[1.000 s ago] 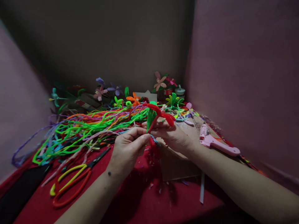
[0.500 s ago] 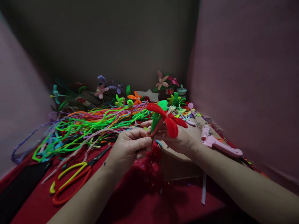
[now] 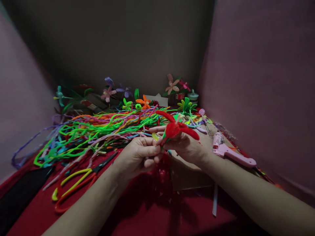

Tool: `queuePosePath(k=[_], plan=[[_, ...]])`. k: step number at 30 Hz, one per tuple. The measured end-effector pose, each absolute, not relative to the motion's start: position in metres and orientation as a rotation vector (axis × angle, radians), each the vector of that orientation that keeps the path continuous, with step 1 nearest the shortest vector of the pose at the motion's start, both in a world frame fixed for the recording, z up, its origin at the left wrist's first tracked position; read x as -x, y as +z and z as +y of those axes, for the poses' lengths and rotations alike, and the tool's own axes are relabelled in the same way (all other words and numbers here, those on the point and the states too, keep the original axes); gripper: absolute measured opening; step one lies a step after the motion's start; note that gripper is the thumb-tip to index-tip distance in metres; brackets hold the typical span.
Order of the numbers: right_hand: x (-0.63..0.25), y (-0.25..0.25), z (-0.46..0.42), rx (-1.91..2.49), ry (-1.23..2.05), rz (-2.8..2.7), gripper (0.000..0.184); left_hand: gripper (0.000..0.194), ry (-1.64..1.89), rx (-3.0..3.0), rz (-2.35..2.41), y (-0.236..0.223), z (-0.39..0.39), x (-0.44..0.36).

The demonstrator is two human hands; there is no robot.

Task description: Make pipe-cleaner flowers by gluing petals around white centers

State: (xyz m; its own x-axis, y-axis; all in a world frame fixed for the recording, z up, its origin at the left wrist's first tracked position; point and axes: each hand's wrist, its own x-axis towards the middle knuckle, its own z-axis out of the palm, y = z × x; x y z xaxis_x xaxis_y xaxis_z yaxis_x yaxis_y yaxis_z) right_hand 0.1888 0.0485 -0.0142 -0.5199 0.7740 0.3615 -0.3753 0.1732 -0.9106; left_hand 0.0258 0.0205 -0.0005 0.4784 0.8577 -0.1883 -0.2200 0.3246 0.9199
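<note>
- The red flower (image 3: 172, 130) is located between the two hands, above the near middle of the red cloth (image 3: 137, 209).
- The lower stem is pinched between thumb and forefinger of the left hand (image 3: 137, 154).
- The long axis of the stem is inclined: from the left fingertips it is directed upward and to the right, so that the petals are carried to the right of the pinch.
- The right hand (image 3: 187, 147) is placed behind the flower, on its far right side, with some fingers extended to the left; whether the stem is also grasped there cannot be told, as the contact is covered by the petals.
- The stem's lower end is nearest the left hand; the petals are nearest the right.
- A small yellow piece (image 3: 155, 136) is seen between the left fingertips and the right fingers; its holder cannot be determined.
</note>
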Motion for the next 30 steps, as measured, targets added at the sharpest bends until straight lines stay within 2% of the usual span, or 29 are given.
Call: queuePosePath(k=[6,9,11,14,16,21,30], plan=[[-0.183,-0.020,0.046,0.412,1.536,-1.313,0.015,0.020,0.922,-1.063,0.870,0.002,0.019,-0.033],[-0.180,-0.022,0.045,0.443,1.559,-1.207,0.021,0.011,1.128,-1.260,1.021,0.001,0.016,-0.039],[-0.178,-0.023,0.044,0.455,1.534,-1.141,0.020,0.008,1.293,-1.411,1.136,-0.002,0.012,-0.042],[-0.176,-0.024,0.043,0.461,1.487,-1.101,0.015,0.017,1.464,-1.699,1.275,-0.010,0.008,-0.044],[-0.174,-0.025,0.040,0.464,1.470,-1.102,0.015,0.012,1.509,-1.861,1.335,-0.013,0.006,-0.044],[-0.176,-0.021,0.038,0.417,1.461,-1.187,0.013,0.004,1.468,-1.704,1.250,-0.010,0.008,-0.043],[-0.186,-0.016,0.044,0.360,1.543,-1.365,0.024,0.013,1.196,-1.231,0.976,0.001,0.009,-0.040]])
